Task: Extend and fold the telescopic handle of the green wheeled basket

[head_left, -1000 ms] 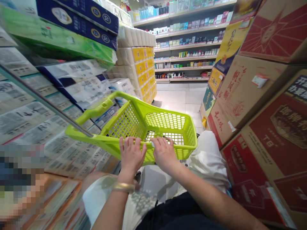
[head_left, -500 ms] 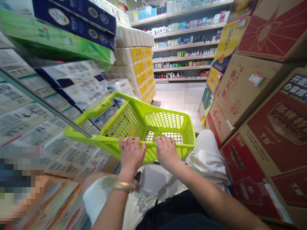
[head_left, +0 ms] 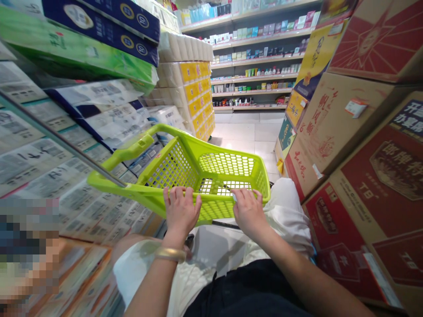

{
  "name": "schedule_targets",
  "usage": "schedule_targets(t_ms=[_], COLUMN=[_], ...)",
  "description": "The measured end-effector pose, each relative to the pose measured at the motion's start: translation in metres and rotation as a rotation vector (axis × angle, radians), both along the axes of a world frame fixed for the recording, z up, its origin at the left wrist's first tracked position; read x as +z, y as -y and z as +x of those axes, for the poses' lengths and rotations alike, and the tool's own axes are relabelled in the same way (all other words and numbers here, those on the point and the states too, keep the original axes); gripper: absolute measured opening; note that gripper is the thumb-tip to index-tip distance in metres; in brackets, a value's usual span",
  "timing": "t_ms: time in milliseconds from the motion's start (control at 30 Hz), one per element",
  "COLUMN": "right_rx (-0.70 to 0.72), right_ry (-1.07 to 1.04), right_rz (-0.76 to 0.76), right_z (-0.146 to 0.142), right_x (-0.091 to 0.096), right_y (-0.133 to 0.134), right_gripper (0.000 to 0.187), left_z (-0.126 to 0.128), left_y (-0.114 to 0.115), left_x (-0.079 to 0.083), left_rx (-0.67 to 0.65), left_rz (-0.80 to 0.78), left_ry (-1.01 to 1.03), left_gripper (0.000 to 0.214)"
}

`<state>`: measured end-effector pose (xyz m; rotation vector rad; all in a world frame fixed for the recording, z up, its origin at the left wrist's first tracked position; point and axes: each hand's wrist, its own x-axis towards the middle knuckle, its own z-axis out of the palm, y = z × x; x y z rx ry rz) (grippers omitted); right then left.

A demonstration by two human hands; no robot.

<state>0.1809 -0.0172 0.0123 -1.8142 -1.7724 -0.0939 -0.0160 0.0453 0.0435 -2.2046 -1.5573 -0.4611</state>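
Observation:
A lime-green plastic shopping basket [head_left: 228,164] with perforated walls stands in front of my knees. It has a raised green handle at its left end and a metal rod running off to the upper left. My left hand [head_left: 181,209] is hooked over the middle of the near rim, fingers curled inside, a gold bangle on the wrist. To its right, my right hand [head_left: 249,209] grips the same rim close to the right corner. No goods show inside the basket. The fingertips of both hands are partly hidden behind the rim.
Stacked tissue packs [head_left: 79,48] rise on the left, with yellow-labelled paper rolls [head_left: 198,97] beyond. Printed cartons [head_left: 346,127] wall the right side. Shelves of small bottles and boxes [head_left: 257,55] cross the far end, past a pale tiled floor [head_left: 244,127].
My right hand has slid to the right along the rim, toward the corner. My left hand keeps its place, and the basket has hardly shifted.

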Motion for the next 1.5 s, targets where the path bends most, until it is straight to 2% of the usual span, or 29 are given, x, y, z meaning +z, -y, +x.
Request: schedule_targets(t_ms=[167,267,400,600,700,1033,1167,1333,1400,1500], right_rx=[0.088,0.125,0.126,0.036,0.000,0.110,0.140,0.047,0.010,-0.007], right_ry=[0.012,0.004,-0.010,-0.002,0.024,0.096,0.076,0.075,0.088,0.131], right_rz=[-0.027,-0.022,-0.015,0.019,0.032,0.000,0.011,0.021,0.018,0.004], right_z=[-0.027,-0.033,-0.020,0.011,0.013,-0.038,-0.025,0.004,0.006,-0.006], right_x=[0.008,0.009,0.006,-0.003,-0.004,0.006,0.005,0.000,-0.001,0.001], right_y=[-0.014,-0.017,-0.012,0.004,0.006,-0.021,-0.014,0.002,0.004,-0.001], right_gripper=[0.039,0.039,0.042,0.042,0.042,0.038,0.041,0.041,0.040,0.037], left_z=[0.001,-0.001,-0.001,0.000,0.000,-0.001,-0.003,-0.002,-0.001,0.000], left_y=[0.000,0.000,0.000,0.001,0.001,0.001,0.002,0.001,0.001,0.001], left_x=[0.001,0.001,0.000,0.000,-0.001,0.001,0.001,-0.001,-0.001,0.000], left_rx=[0.013,0.006,-0.007,-0.003,0.002,-0.011,-0.016,-0.021,-0.014,-0.001], left_rz=[-0.006,-0.004,-0.006,-0.007,-0.007,-0.016,-0.018,-0.013,-0.010,-0.004], left_ry=[-0.018,-0.016,-0.002,-0.002,0.002,0.026,0.011,0.023,0.022,0.010], left_gripper=[0.034,0.034,0.034,0.033,0.031,0.032,0.033,0.032,0.032,0.031])
